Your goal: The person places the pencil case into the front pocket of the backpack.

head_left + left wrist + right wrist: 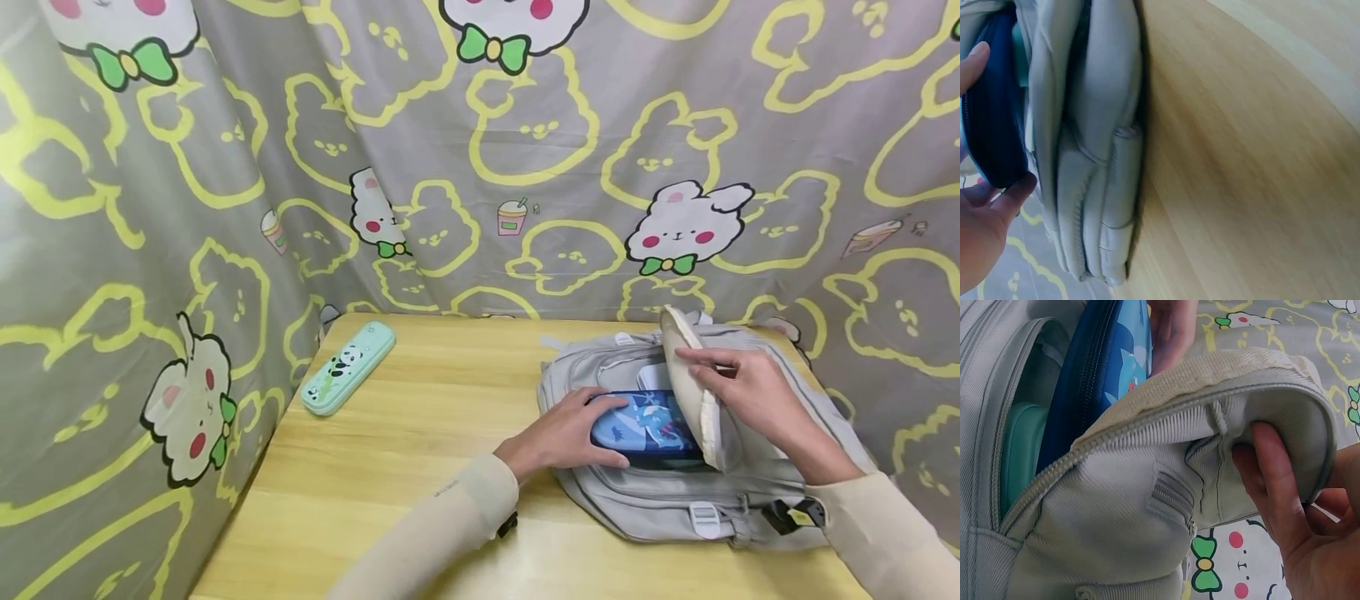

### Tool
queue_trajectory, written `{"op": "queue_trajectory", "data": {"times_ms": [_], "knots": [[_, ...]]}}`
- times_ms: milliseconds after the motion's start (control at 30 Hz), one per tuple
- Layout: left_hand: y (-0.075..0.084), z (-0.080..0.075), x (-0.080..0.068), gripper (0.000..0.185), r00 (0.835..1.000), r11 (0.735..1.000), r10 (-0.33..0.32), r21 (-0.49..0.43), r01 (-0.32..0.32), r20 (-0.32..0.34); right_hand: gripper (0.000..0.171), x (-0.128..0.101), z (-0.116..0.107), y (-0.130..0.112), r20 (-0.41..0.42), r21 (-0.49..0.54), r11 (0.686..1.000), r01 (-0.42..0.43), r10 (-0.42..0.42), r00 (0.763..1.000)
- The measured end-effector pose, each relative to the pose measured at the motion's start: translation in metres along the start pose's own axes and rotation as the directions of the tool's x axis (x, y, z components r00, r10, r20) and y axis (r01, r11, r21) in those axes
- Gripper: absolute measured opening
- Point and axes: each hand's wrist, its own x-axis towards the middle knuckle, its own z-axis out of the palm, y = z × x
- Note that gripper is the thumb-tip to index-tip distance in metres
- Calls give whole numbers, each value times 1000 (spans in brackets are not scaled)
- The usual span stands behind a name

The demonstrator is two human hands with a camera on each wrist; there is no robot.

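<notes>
A grey backpack (637,517) lies on the table with its front pocket unzipped. My left hand (566,429) grips one end of a blue zippered pencil case (648,425), thumb and fingers at its edges. The case sits at the pocket's mouth, and its dark blue side (997,106) faces the left wrist camera. My right hand (750,392) pinches the raised pocket flap (693,392), holding it up. In the right wrist view, fingers (1279,475) press the flap's lining. Behind the blue case, a teal case-like thing (1022,450) shows inside the pocket, partly hidden.
A mint pencil case (348,367) with a panda picture lies at the table's back left. The wooden table (420,375) meets patterned curtains (450,150) at the back and left. A white buckle (705,520) hangs at the backpack's near side.
</notes>
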Motion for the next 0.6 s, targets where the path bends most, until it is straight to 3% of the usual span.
{"op": "queue_trajectory", "data": {"times_ms": [300,600], "knots": [[-4,-3,-4,89,999,1000,13,-14,-12,32,33,-1,-2,1,13,23,1000,-9,9,1000],[-9,-8,-10,87,1000,999,-3,-34,3,18,33,-2,-6,1,10,19,1000,-18,18,1000]]}}
